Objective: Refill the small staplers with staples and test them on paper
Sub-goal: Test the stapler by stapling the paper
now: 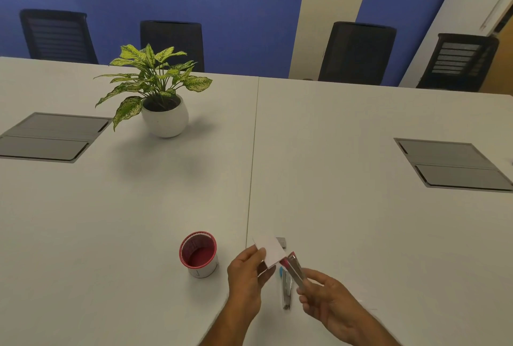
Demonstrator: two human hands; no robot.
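Stapler (294, 268) at paper (270, 251), above table's near edge.
Gripped by right hand (326, 302); paper pinched in left hand (245, 273); second stapler (286, 288) flat beneath, cup (198, 254) left.

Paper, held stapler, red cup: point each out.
paper (270, 250), head view, middle of the sheet
held stapler (294, 268), head view, metal body above the right hand
red cup (198, 258), head view, red inside wall
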